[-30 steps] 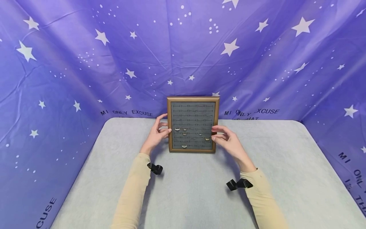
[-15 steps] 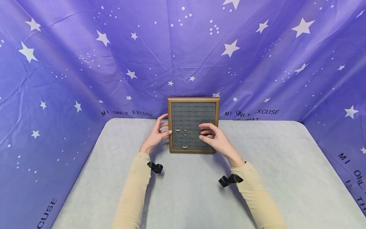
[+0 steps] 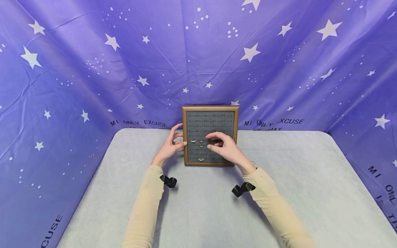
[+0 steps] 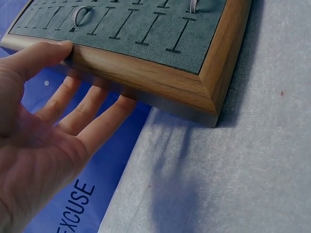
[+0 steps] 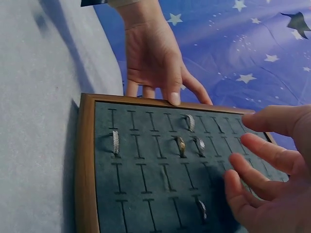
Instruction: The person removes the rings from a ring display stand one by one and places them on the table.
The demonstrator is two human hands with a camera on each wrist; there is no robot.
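Observation:
A wood-framed ring display tray (image 3: 211, 164) leans upright against the curtain at the back of the table. My left hand (image 3: 170, 146) grips its left edge, thumb on the front rim and fingers behind. In front of the slotted grey pad hovers my right hand (image 3: 227, 147), its fingers loosely bent and apart with nothing seen between them. Rings sit in the slots, among them a silver ring (image 5: 191, 123), a gold-toned ring (image 5: 181, 145) and a textured ring (image 5: 115, 141) in the right wrist view. My right hand hides part of the pad's right side.
The pale grey table (image 3: 198, 206) spreads before the tray. A purple starry curtain (image 3: 198, 51) hangs behind and on both sides. A small ring-like shape (image 3: 253, 162) shows beside my right wrist.
My right hand has let go of the tray's right edge and moved left across the front of the pad. My left hand keeps its hold on the left edge.

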